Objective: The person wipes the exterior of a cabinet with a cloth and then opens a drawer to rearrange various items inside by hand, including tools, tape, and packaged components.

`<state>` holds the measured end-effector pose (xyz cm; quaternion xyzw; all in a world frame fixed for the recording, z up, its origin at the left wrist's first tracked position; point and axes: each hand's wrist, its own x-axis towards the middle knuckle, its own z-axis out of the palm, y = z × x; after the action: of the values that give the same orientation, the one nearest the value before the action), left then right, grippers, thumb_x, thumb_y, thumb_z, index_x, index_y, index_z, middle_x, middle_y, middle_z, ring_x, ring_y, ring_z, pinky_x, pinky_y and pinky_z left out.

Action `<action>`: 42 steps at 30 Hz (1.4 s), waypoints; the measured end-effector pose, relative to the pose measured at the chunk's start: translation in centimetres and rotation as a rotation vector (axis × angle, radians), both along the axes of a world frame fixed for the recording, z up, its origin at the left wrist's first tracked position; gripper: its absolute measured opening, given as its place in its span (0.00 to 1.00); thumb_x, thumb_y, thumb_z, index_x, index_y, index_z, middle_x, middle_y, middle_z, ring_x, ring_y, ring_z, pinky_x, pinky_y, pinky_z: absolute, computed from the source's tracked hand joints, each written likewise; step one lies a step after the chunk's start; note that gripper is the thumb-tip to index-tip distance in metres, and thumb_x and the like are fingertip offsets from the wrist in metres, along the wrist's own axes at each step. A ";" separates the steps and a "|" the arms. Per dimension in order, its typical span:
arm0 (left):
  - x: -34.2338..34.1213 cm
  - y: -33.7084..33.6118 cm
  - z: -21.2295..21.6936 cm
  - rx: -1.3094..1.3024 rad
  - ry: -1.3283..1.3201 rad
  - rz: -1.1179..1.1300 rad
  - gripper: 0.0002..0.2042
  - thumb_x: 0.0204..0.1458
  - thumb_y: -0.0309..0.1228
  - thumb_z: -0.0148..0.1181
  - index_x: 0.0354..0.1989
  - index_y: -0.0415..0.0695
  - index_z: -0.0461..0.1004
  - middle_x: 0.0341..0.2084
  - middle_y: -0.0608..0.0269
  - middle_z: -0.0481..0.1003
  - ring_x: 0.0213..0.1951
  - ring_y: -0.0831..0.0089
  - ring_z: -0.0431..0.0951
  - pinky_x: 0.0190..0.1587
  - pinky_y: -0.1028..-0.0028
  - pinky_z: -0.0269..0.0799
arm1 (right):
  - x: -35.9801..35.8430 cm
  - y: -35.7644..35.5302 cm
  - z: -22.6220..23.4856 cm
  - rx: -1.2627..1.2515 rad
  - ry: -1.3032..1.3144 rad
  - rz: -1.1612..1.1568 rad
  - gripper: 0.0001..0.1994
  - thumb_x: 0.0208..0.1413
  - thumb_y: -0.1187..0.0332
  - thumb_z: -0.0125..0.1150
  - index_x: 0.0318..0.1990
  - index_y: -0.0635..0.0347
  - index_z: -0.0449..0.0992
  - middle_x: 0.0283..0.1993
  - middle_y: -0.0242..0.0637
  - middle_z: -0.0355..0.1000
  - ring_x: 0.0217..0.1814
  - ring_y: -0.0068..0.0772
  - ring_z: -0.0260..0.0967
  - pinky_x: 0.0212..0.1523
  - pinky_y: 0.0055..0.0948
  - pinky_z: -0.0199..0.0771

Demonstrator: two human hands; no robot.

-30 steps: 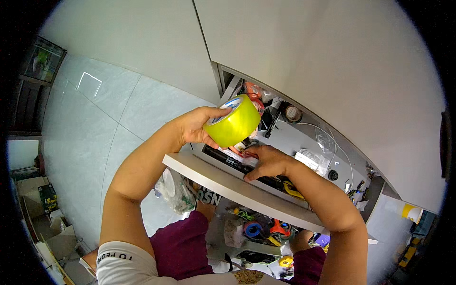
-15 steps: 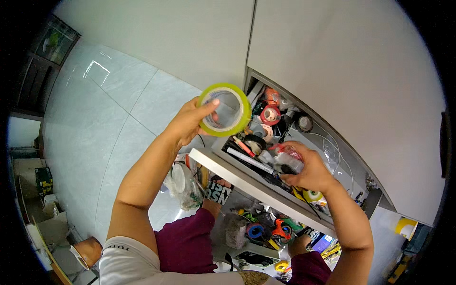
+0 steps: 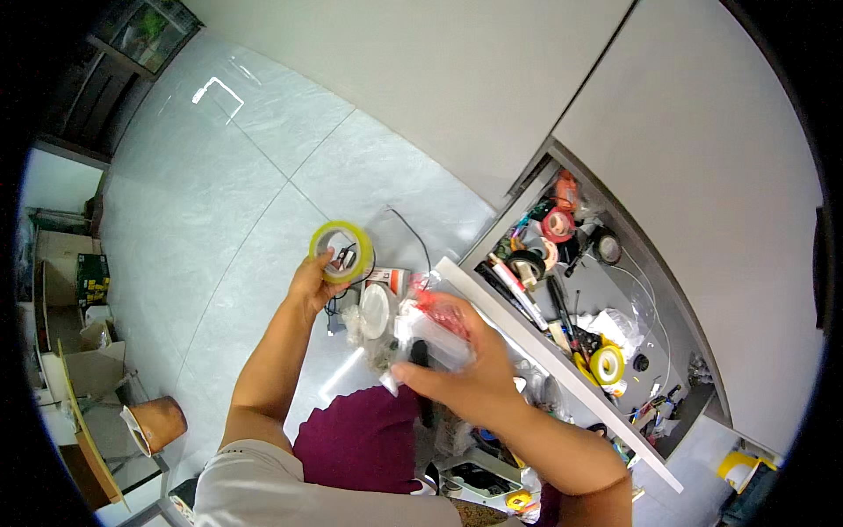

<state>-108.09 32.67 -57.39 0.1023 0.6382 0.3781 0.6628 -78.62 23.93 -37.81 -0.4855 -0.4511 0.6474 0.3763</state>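
Centre of frame | left hand [image 3: 309,285] grasping yellow tape roll [image 3: 342,252] | right hand [image 3: 465,373] gripping clear plastic bag [image 3: 435,327] | open drawer [image 3: 575,307] of clutter at right

An open white drawer [image 3: 562,351] holds tape rolls [image 3: 608,364], pens and loose cables

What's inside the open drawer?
The open drawer holds tape rolls: a yellow one, a pink one and a black one, plus pens and cables. Things underneath are covered.
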 end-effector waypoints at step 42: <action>31.5 11.3 13.9 0.469 0.379 -1.560 0.30 0.57 0.34 0.53 0.65 0.38 0.49 0.60 0.50 0.59 0.56 0.67 0.64 0.57 0.71 0.60 | 21.6 15.2 -19.3 -0.032 -0.437 -0.646 0.28 0.44 0.54 0.68 0.53 0.55 0.70 0.50 0.34 0.70 0.50 0.34 0.66 0.50 0.31 0.65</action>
<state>-76.58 44.02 -43.46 0.7121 0.3897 -0.0897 0.5771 -57.02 39.17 -57.11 -0.7346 -0.3345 0.3841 0.4483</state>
